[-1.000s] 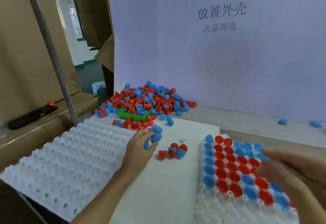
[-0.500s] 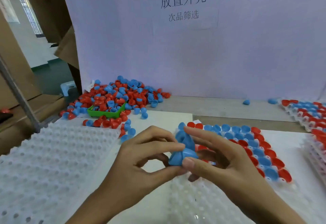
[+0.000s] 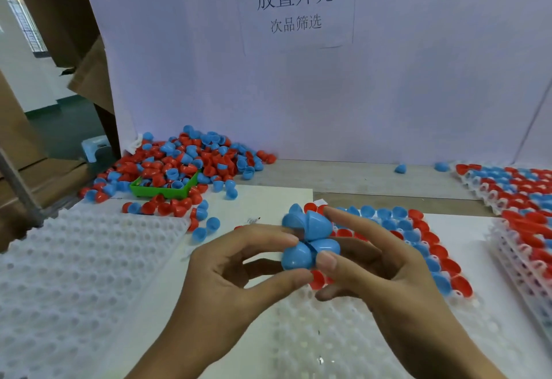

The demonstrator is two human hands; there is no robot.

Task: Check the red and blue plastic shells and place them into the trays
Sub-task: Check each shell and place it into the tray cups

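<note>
Vs. half a sec ago: same two-handed hold on the blue shells (image 3: 309, 239), but cluster now spread wider — four or so blue halves showing instead of a tight wad. R index straighter, reaching over the top. A sec ago: L hand alone at the loose shells on the sheet, R hand blurred at frame edge.

Surface: wooden bench w/ white sheet (image 3: 268, 199) on it. Empty white dimpled tray (image 3: 74, 274) at left. Part-filled tray (image 3: 328, 334) under the hands, red + blue shells seated in its far rows, near rows bare. Stack of filled trays (image 3: 513, 199) at right edge. Loose pile of red and blue shells (image 3: 185, 160) at back left, around and inside a small green bin (image 3: 164, 192); strays scattered toward the sheet, two lone blue ones by the back wall. Behind: white backdrop w/ printed paper sign (image 3: 295, 5) in Chinese characters. Cardboard (image 3: 86, 80) and a metal post at far left.

Shells vs. fingers: cluster held above the part-filled tray, not touching it. Left hand (image 3: 236, 277) pinches lower-left shell between thumb below and index on top. Right hand (image 3: 379, 265) pinches from the right — thumb tip pressed on lower-right shell, index lying along the upper shell. Other fingers of both hands loosely curled beneath.
</note>
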